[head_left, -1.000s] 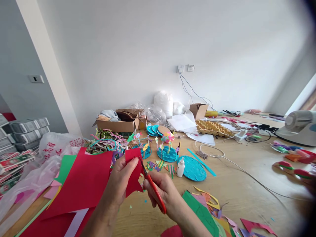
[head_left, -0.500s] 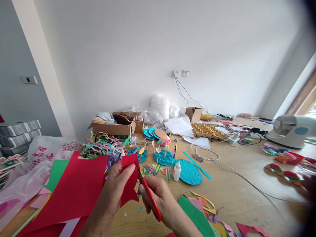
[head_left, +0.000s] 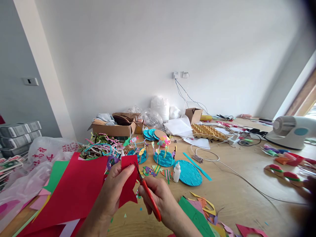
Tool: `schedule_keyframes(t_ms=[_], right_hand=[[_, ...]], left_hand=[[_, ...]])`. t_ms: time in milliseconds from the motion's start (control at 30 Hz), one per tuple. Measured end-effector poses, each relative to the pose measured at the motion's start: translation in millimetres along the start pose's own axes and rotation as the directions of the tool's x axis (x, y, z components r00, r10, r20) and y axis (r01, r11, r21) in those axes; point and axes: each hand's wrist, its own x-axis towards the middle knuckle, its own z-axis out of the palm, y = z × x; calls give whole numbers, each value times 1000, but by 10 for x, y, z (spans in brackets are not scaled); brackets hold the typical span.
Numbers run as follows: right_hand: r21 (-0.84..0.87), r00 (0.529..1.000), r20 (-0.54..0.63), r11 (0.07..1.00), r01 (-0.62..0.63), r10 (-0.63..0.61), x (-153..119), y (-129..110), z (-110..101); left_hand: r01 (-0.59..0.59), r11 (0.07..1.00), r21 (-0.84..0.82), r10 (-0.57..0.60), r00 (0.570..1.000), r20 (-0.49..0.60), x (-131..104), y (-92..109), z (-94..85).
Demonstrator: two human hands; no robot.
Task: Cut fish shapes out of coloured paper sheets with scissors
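Note:
Between the thumb and fingers of my left hand (head_left: 117, 184) is a strip of red paper (head_left: 127, 194), upright, with a notched lower end. My right hand (head_left: 158, 194) grips red-handled scissors (head_left: 151, 199), their blades up against the strip's right edge near my left thumb. How far the blades are parted is hard to see. Left of my hands lies a large red sheet (head_left: 76, 191) over green and pink paper. Just beyond my hands are small patterned paper fish (head_left: 149, 171) and a white glue bottle (head_left: 176, 172).
A blue painted disc (head_left: 189, 172) lies right of the glue bottle, with decorated blue discs (head_left: 164, 158) behind. Paper scraps (head_left: 197, 214) spread at front right. A cardboard box (head_left: 111, 128), egg tray (head_left: 209, 131) and white fan (head_left: 288, 131) stand farther back. A cable (head_left: 247, 179) crosses the table.
The lower part of the red strip has swung slightly left. Both hands and the scissors stay in nearly the same place, and the view has shifted a little.

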Motion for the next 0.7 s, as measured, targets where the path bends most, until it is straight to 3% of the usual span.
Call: schedule_keyframes(t_ms=[233, 700], right_hand=[[-26, 1000, -4, 1000, -10, 10, 5, 32, -4], [-8, 1000, 4, 1000, -23, 23, -17, -57, 21]], left_hand=[[-75, 997, -17, 74, 996, -53, 4, 21, 2], [-87, 986, 142, 80, 995, 52, 0, 56, 16]])
